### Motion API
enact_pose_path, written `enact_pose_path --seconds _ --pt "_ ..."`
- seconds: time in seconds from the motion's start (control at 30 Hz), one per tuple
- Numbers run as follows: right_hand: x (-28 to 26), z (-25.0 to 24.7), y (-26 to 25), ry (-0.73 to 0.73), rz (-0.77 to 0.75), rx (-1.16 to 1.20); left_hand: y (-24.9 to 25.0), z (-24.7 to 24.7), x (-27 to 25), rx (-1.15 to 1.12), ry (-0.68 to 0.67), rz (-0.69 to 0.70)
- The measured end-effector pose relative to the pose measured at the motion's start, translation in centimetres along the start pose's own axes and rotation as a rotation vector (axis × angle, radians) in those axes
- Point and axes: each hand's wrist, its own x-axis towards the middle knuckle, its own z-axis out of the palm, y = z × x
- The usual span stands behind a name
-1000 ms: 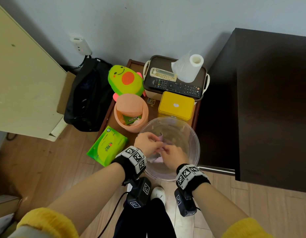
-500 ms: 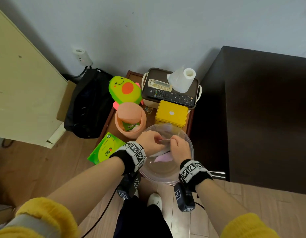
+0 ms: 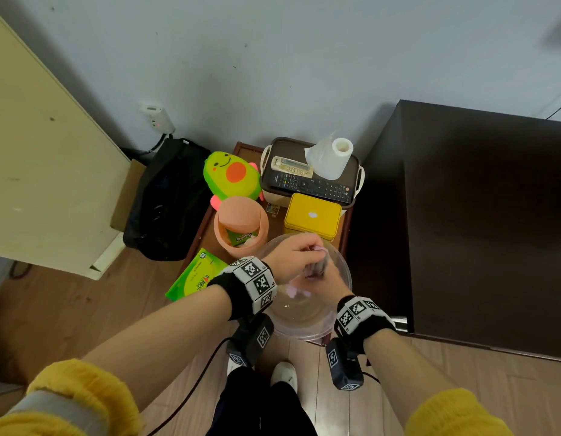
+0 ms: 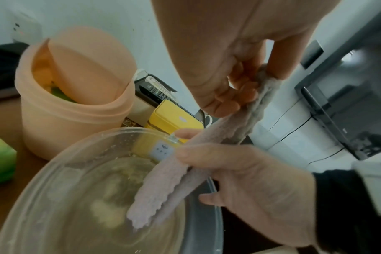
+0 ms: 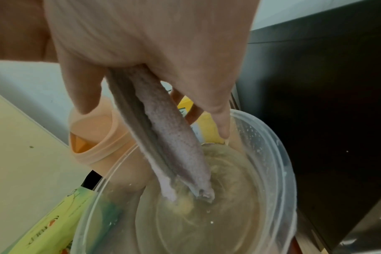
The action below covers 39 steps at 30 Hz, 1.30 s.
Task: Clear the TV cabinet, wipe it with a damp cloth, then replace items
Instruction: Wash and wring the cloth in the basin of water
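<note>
Pink cloth (image 4: 163, 180), twisted into a rope, hangs over the clear bowl (image 3: 342, 272) at the low table's near edge, gripped by both the left hand (image 3: 291, 256) and the right hand (image 3: 328, 278). Wrung too lightly, it could drip on the floor; a knock could tip the bowl.

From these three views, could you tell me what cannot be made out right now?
- Cloth: its upper end is hidden inside the left hand in both wrist views.
- Right hand: in the head view the left hand covers its fingers.
- Orange bin: its contents are mostly hidden by the swing lid.
- Remote: its button labels are too small to read.
- TV cabinet: cut off by the right edge of the head view.
</note>
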Motion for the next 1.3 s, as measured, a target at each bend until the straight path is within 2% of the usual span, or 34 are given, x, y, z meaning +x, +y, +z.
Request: enact_pose_path --seconds 0.07,0.13,0.3,0.4,0.57,0.67,0.8,0.9,1.0,1.07,1.2,1.3 --pt "0.3 0.6 0.2 -0.024 -0.048 -0.068 0.4 0.1 0.2 -0.089 -0.03 -0.018" --pt "0.6 1.1 0.7 0.002 -0.081 -0.03 0.7 0.0 0.4 -0.174 -0.022 -0.02" --pt "-0.1 1.6 1.5 0.05 -0.034 0.033 0.0 -0.9 0.9 -0.438 0.184 -0.111" --pt "-0.1 1.3 2.6 0.109 0.036 -0.053 -1.1 -1.6 1.0 -0.319 0.344 -0.204" --pt "0.3 0.5 4.2 0.159 0.12 -0.235 -5.3 -2.7 1.5 0.141 0.488 -0.383" --pt "-0.1 0.3 4.6 0.189 0.091 -0.318 -7.0 -3.1 1.6 0.323 0.429 -0.469" --pt "-0.2 0.2 4.5 0.195 -0.051 -0.367 -9.0 -2.7 1.6 0.51 0.174 -0.562" --pt "0.1 0.3 4.0 0.171 -0.133 -0.281 -9.5 -1.6 1.6 0.545 0.025 -0.472" --pt "0.2 0.3 3.0 0.192 -0.21 -0.145 -9.9 0.1 1.3 0.458 -0.11 -0.37" --pt "0.4 0.2 2.3 0.212 -0.245 -0.017 -10.4 1.0 1.2 0.423 -0.109 -0.347" --pt "0.6 -0.2 1.4 0.197 -0.236 0.255 -10.5 1.5 0.6 0.361 0.008 -0.289" --pt "0.7 -0.8 1.8 0.16 -0.218 0.354 -10.8 0.8 0.4 0.353 0.074 -0.26"
